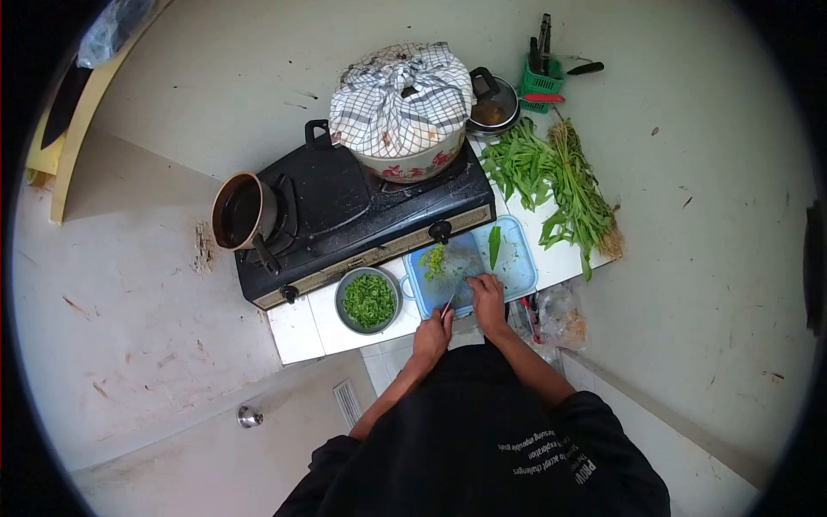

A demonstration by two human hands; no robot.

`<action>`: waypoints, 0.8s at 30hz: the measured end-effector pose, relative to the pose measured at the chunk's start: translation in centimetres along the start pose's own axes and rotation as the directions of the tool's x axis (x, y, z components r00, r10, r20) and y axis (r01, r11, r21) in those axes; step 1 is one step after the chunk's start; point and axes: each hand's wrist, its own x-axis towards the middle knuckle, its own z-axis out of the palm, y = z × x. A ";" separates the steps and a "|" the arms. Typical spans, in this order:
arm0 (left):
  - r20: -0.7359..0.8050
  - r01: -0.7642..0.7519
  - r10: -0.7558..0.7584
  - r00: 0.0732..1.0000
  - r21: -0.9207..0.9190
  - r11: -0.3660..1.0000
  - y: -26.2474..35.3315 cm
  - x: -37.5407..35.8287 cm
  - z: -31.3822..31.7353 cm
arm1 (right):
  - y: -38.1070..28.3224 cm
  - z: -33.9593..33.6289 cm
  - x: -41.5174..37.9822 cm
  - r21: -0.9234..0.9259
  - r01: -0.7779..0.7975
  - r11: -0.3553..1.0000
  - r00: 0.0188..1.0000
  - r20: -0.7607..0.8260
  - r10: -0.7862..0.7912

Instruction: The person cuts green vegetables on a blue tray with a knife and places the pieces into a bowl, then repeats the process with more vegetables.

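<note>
My left hand point(433, 336) is closed around the handle of a knife point(450, 301), whose thin blade points up over the blue cutting board point(525, 274). Close to its right, my right hand point(488, 302) rests on the board with its fingers bent together; what they hold, if anything, is too small to make out. Chopped light-green pieces point(432, 261) lie in a small heap at the board's left side. One long green leaf point(494, 247) and scattered bits lie farther right. Left of the board stands a grey bowl point(338, 312) of chopped greens point(369, 301).
Behind the board is a black gas stove point(332, 202) with a brown saucepan point(220, 226) and a large cloth-wrapped pot point(405, 164). Leafy greens with roots point(568, 185) lie on the right, near a lidded pan point(493, 112) and a green utensil basket point(541, 83).
</note>
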 end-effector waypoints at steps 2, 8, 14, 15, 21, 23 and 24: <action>0.013 -0.001 0.001 1.000 0.007 1.000 0.0 -0.5 -0.1 | 0.1 0.2 -0.1 -0.004 -0.001 1.000 1.000 -0.010 0.000; -0.033 -0.001 0.002 0.999 0.037 0.999 0.3 -0.1 0.6 | -0.6 -0.4 0.2 -0.018 0.009 1.000 1.000 -0.016 -0.009; -0.032 0.015 -0.014 0.999 0.021 1.000 0.7 0.9 0.3 | -0.2 -0.2 0.1 0.049 -0.030 0.998 0.999 -0.029 0.031; -0.012 0.019 -0.019 1.000 0.015 1.000 0.7 0.5 0.2 | -0.3 -0.2 0.2 0.054 -0.032 0.998 0.999 -0.034 0.033; 0.023 0.006 -0.006 1.000 0.012 1.000 0.1 -0.1 1.0 | -0.6 -0.4 0.1 0.084 -0.043 0.996 0.997 -0.060 0.048; 0.006 0.011 -0.011 1.000 0.010 1.000 0.1 0.5 0.8 | -0.6 -0.4 0.1 0.068 -0.037 0.997 0.997 -0.064 0.042; -0.003 0.023 -0.023 1.000 0.011 1.000 0.5 1.0 0.6 | -0.7 -0.3 0.2 0.060 -0.024 0.998 0.998 -0.061 0.027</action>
